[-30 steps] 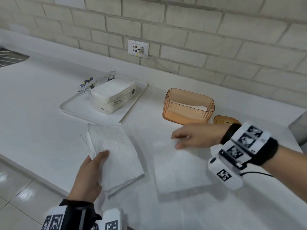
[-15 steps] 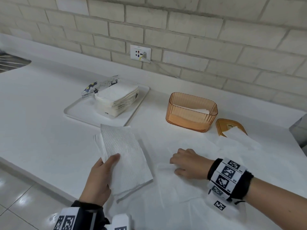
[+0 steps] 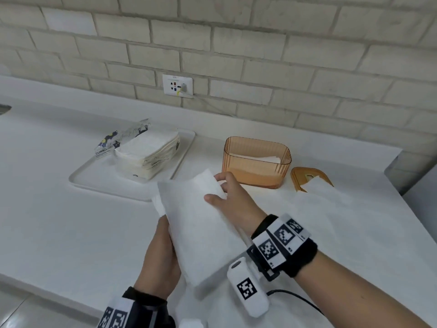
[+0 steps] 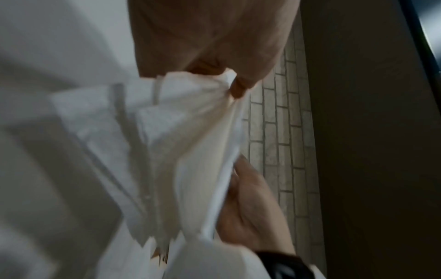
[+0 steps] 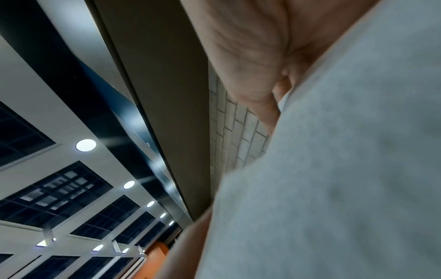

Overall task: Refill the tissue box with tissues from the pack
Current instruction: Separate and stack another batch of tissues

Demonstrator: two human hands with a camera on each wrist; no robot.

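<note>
The white stone bench (image 3: 59,221) runs beneath a pale brick wall. Toward its back edge sits a flat white rectangular tray (image 3: 94,183) carrying the opened plastic pack of white folded tissues (image 3: 147,153), likely kept there as the supply. To the tray's right stands the translucent orange ribbed tissue box (image 3: 256,162), lid off, a few tissues low inside, so it seems ready for filling. Near the front edge, both hands hold a folded stack of white tissues (image 3: 201,233) above the bench, probably squaring it before loading. The left hand (image 3: 160,261) grips the stack's near left edge, fingers curled under; the right hand (image 3: 233,200) pinches its far corner. The orange oval lid (image 3: 305,176) lies right of the box, partly covered by a loose white tissue (image 3: 321,188). The right wrist view is mostly blocked by tissue.
</note>
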